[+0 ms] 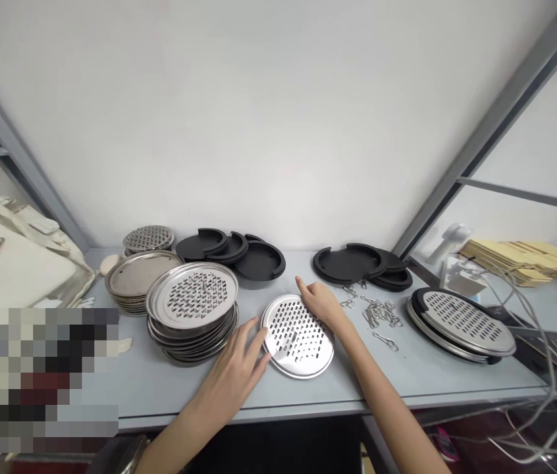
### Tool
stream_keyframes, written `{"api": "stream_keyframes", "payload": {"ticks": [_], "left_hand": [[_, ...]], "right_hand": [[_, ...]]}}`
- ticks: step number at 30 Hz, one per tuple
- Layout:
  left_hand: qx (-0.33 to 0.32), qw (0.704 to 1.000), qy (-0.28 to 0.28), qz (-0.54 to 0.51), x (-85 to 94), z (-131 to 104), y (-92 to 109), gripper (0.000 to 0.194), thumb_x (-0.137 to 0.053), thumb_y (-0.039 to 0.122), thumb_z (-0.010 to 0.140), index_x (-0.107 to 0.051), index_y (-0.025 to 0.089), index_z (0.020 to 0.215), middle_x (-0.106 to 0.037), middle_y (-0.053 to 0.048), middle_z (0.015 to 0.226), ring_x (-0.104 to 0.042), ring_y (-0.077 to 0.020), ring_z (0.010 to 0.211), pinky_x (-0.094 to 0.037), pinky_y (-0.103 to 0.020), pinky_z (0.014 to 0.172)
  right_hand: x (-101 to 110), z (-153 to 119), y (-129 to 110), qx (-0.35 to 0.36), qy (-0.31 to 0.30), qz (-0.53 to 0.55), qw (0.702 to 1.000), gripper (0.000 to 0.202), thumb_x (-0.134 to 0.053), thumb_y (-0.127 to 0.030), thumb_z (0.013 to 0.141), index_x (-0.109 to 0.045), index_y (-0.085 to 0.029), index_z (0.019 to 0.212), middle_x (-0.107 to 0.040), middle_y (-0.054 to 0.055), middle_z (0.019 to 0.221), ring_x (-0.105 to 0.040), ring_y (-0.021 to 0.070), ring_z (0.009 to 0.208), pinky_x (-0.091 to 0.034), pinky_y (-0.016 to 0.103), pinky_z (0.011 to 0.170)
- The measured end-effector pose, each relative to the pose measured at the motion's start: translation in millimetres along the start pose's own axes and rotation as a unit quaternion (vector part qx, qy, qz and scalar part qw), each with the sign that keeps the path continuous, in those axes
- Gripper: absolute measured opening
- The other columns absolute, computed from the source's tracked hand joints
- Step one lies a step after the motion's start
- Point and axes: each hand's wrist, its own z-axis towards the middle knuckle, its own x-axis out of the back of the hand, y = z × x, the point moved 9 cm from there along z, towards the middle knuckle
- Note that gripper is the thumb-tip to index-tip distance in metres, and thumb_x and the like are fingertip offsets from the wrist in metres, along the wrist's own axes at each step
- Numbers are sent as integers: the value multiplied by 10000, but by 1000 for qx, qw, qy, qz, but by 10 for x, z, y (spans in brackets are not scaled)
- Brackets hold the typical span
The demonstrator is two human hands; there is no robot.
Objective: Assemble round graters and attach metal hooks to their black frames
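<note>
Two bare forearms [387, 395] lay nearest me, and there, open, the left hand [237, 361] touched the perforated grater plate [299, 337] at its nine o'clock rim! The right hand [322, 304] covered one o'clock; whether gripping, I couldn't tell. No black holder on it yet; the grater [466, 321] at three looked done, the plate stack [193, 324] at nine and loose black holders [350, 263] at eleven and one unjoined.

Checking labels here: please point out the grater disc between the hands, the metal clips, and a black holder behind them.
Grater disc [298, 337], head view: middle of its perforated face.
Metal clips [382, 313], head view: middle of the main cluster.
Black holder [347, 263], head view: its flat inner base.
</note>
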Motion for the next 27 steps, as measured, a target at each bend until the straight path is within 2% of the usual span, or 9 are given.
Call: {"api": "stream_keyframes", "payload": {"ticks": [4, 7, 9, 11, 13, 15, 18, 23, 27], "left_hand": [[58, 991, -15, -119, -38, -26, -77, 501, -443, 304, 962, -267, 223, 1423, -438, -133, 1373, -484, -234, 1241, -466, -386, 1000], [134, 955, -18, -263, -141, -79, -153, 605, -490, 354, 945, -171, 241, 1446, -517, -140, 1298, -608, -198, 1065, -542, -339, 871], [167, 906, -31, -388, -254, -98, -141, 633, -496, 364, 944, -139, 231, 1450, -561, -142, 1239, -619, -188, 1035, -546, -335, 846], [196, 835, -57, -510, -379, -97, -88, 620, -482, 385, 949, -163, 205, 1449, -584, -146, 1204, -619, -199, 1040, -538, -360, 855], [236, 769, -76, -589, -467, -86, -48, 635, -516, 439, 921, -247, 173, 1431, -602, -153, 1173, -639, -216, 989, -543, -373, 825], [271, 733, -75, -619, -487, -67, -38, 654, -603, 479, 854, -379, 142, 1367, -620, -153, 1138, -650, -218, 927, -546, -344, 783], [297, 715, -58, -630, -460, -46, -55, 568, -661, 486, 806, -528, 121, 1221, -642, -139, 1086, -633, -211, 907, -539, -296, 741], [332, 687, -32, -646, -507, -112, -149, 565, -705, 499, 759, -563, 120, 1154, -639, -129, 1075, -611, -208, 888, -535, -276, 663], [344, 661, -13, -667, -515, -134, -189, 582, -731, 517, 722, -581, 102, 1102, -650, -122, 1001, -602, -179, 785, -518, -271, 618]], "right_hand": [[2, 23, 49, -12, -17, 44, 999, 570, -284, -600, 906, -234, -232, 473, -321, -18, 435, -319, 127, 462, -261, 267, 488], [-9, 39, 81, -20, -36, 78, 996, 546, -267, -623, 888, -211, -231, 512, -268, -39, 461, -277, 116, 473, -261, 258, 482], [-24, 46, 84, -23, -48, 97, 994, 540, -256, -627, 882, -207, -232, 517, -238, -46, 470, -264, 112, 475, -259, 256, 481], [-47, 48, 74, -26, -56, 109, 992, 534, -254, -618, 881, -215, -232, 514, -229, -47, 477, -264, 111, 480, -254, 257, 486], [-85, 41, 56, -30, -63, 115, 991, 526, -259, -598, 886, -230, -231, 510, -235, -47, 477, -273, 113, 485, -250, 259, 493], [-138, 23, 30, -34, -72, 120, 990, 518, -267, -575, 892, -238, -231, 505, -243, -47, 469, -282, 115, 488, -247, 261, 500], [-224, -12, -12, -36, -84, 129, 987, 513, -314, -546, 893, -256, -229, 494, -270, -47, 456, -295, 115, 490, -250, 263, 511], [-314, 24, -64, -28, -100, 169, 980, 542, -432, -543, 876, -368, -205, 458, -380, -34, 429, -391, 119, 476, -323, 257, 541], [-338, 237, -80, -35, -126, 239, 962, 519, -373, -563, 918, -571, -156, 663, -576, 16, 500, -530, 133, 489, -418, 239, 551]]}}
